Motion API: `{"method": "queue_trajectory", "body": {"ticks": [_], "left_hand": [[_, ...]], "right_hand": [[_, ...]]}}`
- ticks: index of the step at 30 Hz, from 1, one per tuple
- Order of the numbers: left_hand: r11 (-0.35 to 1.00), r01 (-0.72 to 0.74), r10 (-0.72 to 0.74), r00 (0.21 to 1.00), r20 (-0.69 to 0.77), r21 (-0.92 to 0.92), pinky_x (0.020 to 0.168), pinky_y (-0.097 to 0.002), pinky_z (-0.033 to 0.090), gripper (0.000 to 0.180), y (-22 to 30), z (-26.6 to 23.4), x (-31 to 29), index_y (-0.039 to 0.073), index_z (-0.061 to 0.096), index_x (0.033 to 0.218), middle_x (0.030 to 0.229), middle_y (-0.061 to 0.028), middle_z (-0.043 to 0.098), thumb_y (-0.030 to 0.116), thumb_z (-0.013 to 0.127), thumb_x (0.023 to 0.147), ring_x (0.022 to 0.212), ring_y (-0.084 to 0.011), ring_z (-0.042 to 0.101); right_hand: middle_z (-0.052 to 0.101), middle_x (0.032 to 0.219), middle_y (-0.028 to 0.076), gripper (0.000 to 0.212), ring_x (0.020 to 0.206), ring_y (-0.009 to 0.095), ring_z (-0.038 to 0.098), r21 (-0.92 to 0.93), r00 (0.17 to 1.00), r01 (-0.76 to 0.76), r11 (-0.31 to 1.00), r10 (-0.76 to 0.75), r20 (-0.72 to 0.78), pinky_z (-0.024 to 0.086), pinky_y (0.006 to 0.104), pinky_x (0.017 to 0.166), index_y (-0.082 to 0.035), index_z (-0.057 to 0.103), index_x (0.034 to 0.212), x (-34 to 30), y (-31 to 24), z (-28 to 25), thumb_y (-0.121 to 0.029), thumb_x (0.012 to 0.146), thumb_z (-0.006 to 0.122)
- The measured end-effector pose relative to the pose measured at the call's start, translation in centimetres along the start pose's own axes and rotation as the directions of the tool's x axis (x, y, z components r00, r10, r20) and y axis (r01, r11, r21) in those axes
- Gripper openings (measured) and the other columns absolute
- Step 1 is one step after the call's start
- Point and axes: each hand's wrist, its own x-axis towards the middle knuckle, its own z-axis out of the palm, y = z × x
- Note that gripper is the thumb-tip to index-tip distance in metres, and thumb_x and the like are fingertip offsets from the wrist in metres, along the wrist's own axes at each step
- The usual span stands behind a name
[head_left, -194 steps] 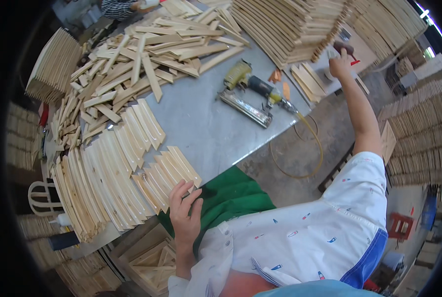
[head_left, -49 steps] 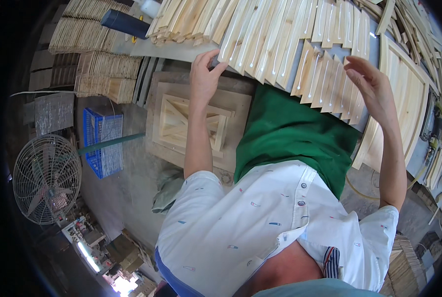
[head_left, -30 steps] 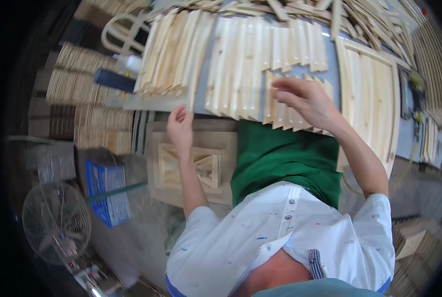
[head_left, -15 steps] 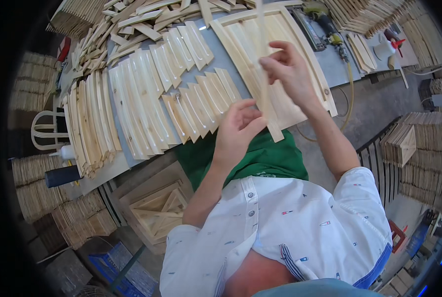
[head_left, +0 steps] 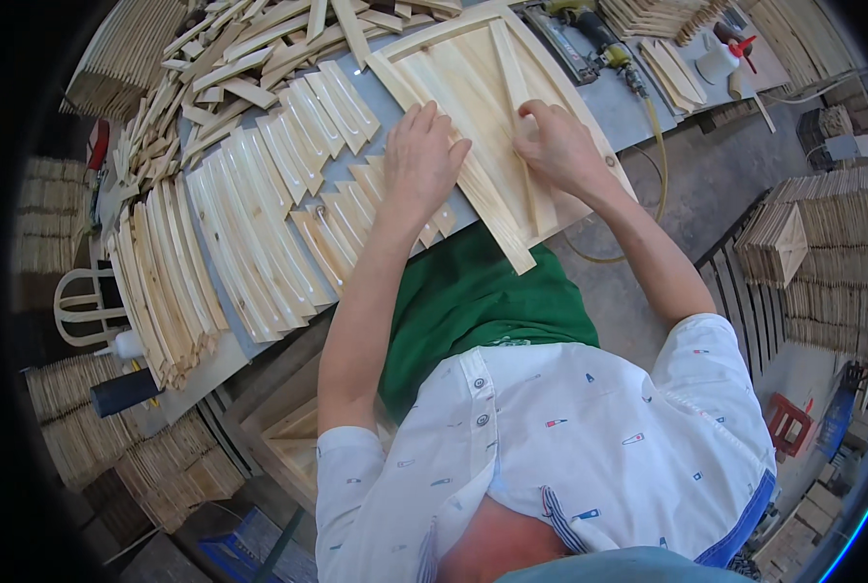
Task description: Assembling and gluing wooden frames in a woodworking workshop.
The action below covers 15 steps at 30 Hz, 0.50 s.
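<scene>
A wooden panel [head_left: 473,131] with raised edge strips lies on the table in front of me. Across it runs a narrow wooden slat [head_left: 515,83], placed lengthwise and slightly slanted between the side strips. My right hand [head_left: 562,151] has its fingers closed on this slat near its middle. My left hand [head_left: 421,160] rests flat over the panel's left edge strip [head_left: 492,216], thumb held apart. Left of that hand lie short slats with white glue lines [head_left: 332,233], partly hidden by my left forearm.
Longer slats with glue lines [head_left: 244,228] and a heap of loose wood pieces [head_left: 259,58] cover the table's left side. A nail gun [head_left: 604,44] with a yellow hose lies at the back right, near a white glue bottle [head_left: 721,60]. Stacked wooden panels [head_left: 837,253] stand at right.
The slat, earlier held up in both hands, has come down onto the panel. My left hand has let go of it and moved left onto the edge strip.
</scene>
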Motion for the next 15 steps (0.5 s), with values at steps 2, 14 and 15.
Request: {"method": "queue_trajectory", "body": {"ticks": [2,14,15], "left_hand": [[1.0,0.003,-0.003,1.0,0.01,0.005,0.1,-0.0448,0.04,0.039,-0.1,-0.1,-0.1,-0.002,0.063,0.108,0.124,-0.0205,0.057,0.024,0.07,0.08,0.12,-0.0371,0.05],[0.997,-0.077,0.078,0.997,-0.031,0.032,0.098,-0.0417,0.043,0.036,-0.1,-1.0,1.0,-0.003,0.066,0.1,0.118,-0.0193,0.062,0.028,0.068,0.081,0.111,-0.0341,0.056],[1.0,-0.026,0.027,0.999,0.029,-0.013,0.095,-0.0408,0.045,0.034,0.5,-1.7,1.4,-0.003,0.066,0.1,0.114,-0.0193,0.062,0.025,0.067,0.081,0.109,-0.0334,0.057]], "right_hand": [[0.062,0.104,0.022,0.042,0.096,0.038,0.06,-0.012,0.999,-0.033,0.999,0.033,0.034,0.047,0.0449,0.087,-0.003,0.057,0.117,0.5,-0.5,0.4,-0.023,0.081,0.062],[0.061,0.095,0.025,0.03,0.088,0.042,0.06,0.011,1.0,-0.003,1.0,0.003,-0.02,0.048,0.0478,0.078,0.002,0.06,0.104,1.7,-1.4,1.1,-0.019,0.082,0.059],[0.06,0.091,0.026,0.029,0.085,0.042,0.06,0.022,0.999,-0.002,1.0,0.002,-0.043,0.048,0.0478,0.077,0.004,0.059,0.104,1.8,-1.4,0.9,-0.015,0.082,0.059]]}}
